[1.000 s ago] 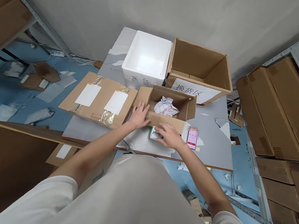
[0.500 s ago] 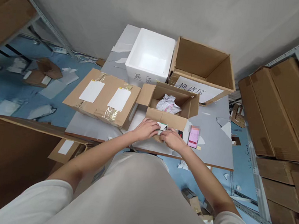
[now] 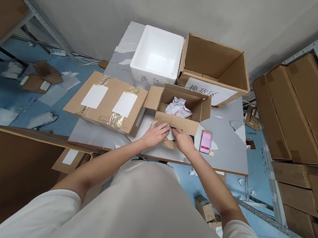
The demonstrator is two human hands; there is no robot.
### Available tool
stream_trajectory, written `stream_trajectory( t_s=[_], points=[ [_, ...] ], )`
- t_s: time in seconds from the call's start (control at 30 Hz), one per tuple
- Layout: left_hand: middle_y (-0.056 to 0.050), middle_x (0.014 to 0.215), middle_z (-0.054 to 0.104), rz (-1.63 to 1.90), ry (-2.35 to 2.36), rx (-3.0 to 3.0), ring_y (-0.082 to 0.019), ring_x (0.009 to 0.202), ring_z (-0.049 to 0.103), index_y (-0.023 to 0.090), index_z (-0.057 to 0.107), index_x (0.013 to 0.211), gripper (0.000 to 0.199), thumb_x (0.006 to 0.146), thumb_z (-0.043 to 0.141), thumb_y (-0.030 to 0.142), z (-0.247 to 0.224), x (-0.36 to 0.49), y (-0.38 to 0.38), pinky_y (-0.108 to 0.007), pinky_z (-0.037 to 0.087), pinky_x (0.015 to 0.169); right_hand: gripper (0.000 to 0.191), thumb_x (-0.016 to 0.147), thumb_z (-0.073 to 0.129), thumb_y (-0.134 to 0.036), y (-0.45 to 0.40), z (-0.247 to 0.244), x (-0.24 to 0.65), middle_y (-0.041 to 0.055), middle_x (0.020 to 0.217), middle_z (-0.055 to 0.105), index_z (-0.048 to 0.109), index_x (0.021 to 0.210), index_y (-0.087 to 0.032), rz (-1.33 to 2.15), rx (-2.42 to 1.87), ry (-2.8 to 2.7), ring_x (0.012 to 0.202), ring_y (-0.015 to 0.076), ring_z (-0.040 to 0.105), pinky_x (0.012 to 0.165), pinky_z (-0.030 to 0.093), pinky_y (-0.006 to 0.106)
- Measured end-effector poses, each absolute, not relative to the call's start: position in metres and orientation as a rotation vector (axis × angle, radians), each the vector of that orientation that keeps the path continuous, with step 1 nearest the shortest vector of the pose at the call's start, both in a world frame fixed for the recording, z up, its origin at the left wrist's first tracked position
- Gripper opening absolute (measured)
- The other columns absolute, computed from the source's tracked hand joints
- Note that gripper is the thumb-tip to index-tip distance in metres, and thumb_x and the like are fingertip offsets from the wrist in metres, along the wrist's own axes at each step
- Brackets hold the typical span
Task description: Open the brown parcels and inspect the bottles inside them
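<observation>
In front of the open carton, my left hand and my right hand meet over a small white-and-brown box. Both sets of fingers are closed on its top and sides, hiding much of it. Its brown lower part shows between my wrists. Just beyond lies the small open carton, flaps spread, with crumpled printed paper inside. A dark item shows partly beside my right hand. Farther right, a phone with a lit pink screen rests on the table.
A taped carton with two white labels stands left on the grey table. Behind are a white foam box and a large open carton, both with handwriting. Shelves with cartons flank the table. Paper scraps litter the blue floor.
Both hands have shifted slightly on the small box, fingers drawing closer over its top. The white-and-green edge seen before is now covered. The whole view has shifted a little.
</observation>
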State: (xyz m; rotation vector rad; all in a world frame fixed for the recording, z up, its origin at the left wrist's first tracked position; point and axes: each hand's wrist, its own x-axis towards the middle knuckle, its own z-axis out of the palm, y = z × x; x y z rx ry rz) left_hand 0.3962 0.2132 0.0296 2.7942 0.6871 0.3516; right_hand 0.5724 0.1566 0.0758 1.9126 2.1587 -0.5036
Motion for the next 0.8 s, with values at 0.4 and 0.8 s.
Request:
stream_trajectory(
  t_s=[0.4,0.8],
  points=[
    [-0.018,0.129,0.050,0.244,0.988,2.553,-0.033,0.118,0.046,0.013,0.040,0.136,0.077,0.072,0.059,0.052,0.027,0.402,0.209,-0.052,0.021,0.104,0.047,0.080,0.064,-0.037,0.171,0.074,0.530,0.0187,0.110,0.062,0.049,0.118,-0.014,-0.494,2.207,1.813,0.104,0.0296,0.060,0.082,0.045,0.036],
    [-0.011,0.102,0.062,0.145,1.087,2.352,-0.030,0.098,0.060,0.016,0.052,0.115,0.066,0.061,0.067,0.051,0.014,0.407,0.210,-0.040,0.043,0.086,0.050,0.072,0.063,-0.030,0.179,0.097,0.526,0.0163,0.104,0.064,0.045,0.115,-0.015,-0.509,2.088,1.822,0.091,0.0277,0.066,0.075,0.047,0.034]
  ],
)
